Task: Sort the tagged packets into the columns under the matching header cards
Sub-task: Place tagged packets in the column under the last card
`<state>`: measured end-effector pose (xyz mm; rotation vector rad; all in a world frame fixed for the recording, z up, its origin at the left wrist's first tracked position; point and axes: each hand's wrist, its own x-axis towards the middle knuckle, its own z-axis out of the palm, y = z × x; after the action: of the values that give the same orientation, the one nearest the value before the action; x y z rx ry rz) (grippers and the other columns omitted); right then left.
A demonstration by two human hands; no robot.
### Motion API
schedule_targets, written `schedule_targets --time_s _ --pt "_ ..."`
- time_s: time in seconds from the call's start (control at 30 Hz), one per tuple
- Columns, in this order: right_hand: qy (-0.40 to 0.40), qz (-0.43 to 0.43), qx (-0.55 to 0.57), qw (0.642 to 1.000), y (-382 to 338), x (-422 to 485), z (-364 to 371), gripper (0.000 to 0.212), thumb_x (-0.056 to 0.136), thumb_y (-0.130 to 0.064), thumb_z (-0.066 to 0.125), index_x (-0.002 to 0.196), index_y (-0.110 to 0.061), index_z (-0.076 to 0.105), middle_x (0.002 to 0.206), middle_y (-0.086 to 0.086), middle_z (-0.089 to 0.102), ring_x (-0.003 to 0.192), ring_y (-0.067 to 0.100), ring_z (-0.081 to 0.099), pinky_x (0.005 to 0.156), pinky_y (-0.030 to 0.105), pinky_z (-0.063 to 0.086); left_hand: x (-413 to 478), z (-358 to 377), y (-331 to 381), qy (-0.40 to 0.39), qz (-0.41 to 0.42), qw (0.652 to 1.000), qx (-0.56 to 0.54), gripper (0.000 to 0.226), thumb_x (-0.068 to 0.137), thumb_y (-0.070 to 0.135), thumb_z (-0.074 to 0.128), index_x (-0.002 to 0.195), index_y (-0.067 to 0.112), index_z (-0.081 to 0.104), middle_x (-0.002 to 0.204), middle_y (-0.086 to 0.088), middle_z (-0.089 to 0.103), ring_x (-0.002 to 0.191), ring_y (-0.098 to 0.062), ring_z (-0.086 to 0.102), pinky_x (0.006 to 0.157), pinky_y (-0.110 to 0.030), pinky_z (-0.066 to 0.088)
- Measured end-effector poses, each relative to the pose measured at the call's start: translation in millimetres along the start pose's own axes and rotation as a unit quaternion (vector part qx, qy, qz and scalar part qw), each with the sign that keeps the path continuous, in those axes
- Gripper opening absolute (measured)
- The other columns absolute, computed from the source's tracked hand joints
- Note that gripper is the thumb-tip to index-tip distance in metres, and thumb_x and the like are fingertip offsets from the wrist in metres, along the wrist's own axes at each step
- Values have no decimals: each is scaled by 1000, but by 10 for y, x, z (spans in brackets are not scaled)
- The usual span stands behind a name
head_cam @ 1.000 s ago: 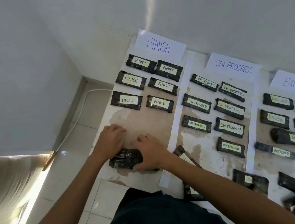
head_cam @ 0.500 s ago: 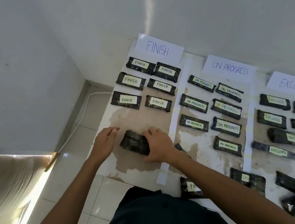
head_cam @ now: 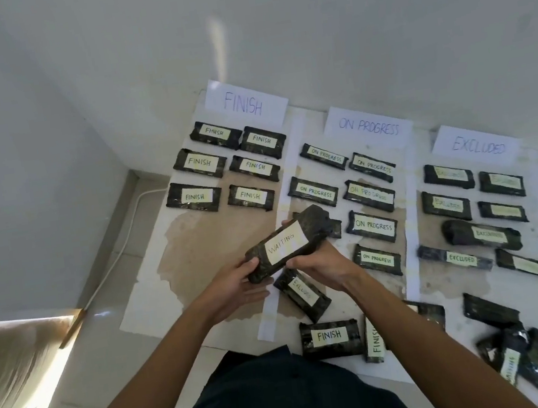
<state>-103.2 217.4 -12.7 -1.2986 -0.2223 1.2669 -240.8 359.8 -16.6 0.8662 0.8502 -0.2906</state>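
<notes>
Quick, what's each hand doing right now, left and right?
Left hand: holding the lower left end of the WAITING packet, thumb on top.
Right hand: gripping the same packet, fingers curled round its right side.

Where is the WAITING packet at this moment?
In the head view the WAITING packet is centre frame, held by the left hand and right hand over the white strip between the FINISH column and ON PROGRESS column, above a loose EXCLUDED packet.
</notes>
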Motion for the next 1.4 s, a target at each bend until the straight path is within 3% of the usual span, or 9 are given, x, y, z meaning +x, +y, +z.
schedule_targets --time_s 0.13,0.23,0.43,0.63,0.97,1.03,1.17,1.3,1.4 --pt "25 -12 31 999 -27 -260 -240 50 73 7 64 122 1 54 127 24 58 121 36 54 102 50 44 71 282 -70 -3 11 999 -35 20 95 17 49 113 14 57 109 -8 65 97 -21 64 78 -33 53" --pt "79 -13 83 993 -11 -518 -517 41 77 9 65 116 -4 59 122 19 63 117 33 58 98 45 49 137 495 -141 -5 11 1000 -18 26 93 14 53 118 10 54 113 -12 63 99 -23 62 84 -36 53" --pt "211 -17 136 968 38 -1053 -1039 24 90 0 56 114 -4 57 115 18 66 102 29 65 86 37 57 294 1068 -277 8 21 1000 20 27 90 10 59 117 10 53 116 -13 61 102 -24 60 74 -33 53" --pt "327 -14 153 933 121 -1437 -1447 23 90 0 56 112 5 58 110 22 67 93 30 67 76 31 58 433 1744 -405 52 63 992 96 22 87 6 62 108 10 57 99 -8 64 93 -23 61 67 -29 51" --pt "337 -29 187 922 130 -2015 -2086 21 91 -1 55 112 0 58 105 17 69 91 27 68 80 33 57 603 2578 -544 23 85 977 195 28 86 7 64 113 8 56 100 -9 65 88 -21 64 66 -27 53" --pt "352 -26 130 926 118 -2146 -2265 39 88 -6 63 124 -4 51 115 15 66 95 25 68 80 32 57 644 2711 -564 7 86 974 210 28 86 9 64 113 9 56 105 -11 65 91 -23 64 66 -28 53" --pt "388 -30 -194 901 -17 -2437 -2524 86 74 -22 80 143 -25 29 131 -10 40 115 9 47 90 20 45 695 3002 -605 -9 81 969 233 24 88 12 63 111 11 55 107 -9 64 95 -22 63 65 -28 53" --pt "319 -51 -457 829 -177 -2607 -2712 91 69 -31 80 144 -27 29 141 -3 27 129 14 31 109 31 31 747 3267 -638 -28 65 968 241 33 87 12 63 118 7 51 110 -12 63 98 -23 62 64 -27 52" --pt "322 -16 -589 741 -282 -2675 -2820 90 69 -30 77 145 -28 29 147 4 24 134 26 23 111 40 25 738 3421 -613 -45 58 968 242 26 88 11 63 111 11 51 108 -10 62 95 -21 61 65 -27 53"
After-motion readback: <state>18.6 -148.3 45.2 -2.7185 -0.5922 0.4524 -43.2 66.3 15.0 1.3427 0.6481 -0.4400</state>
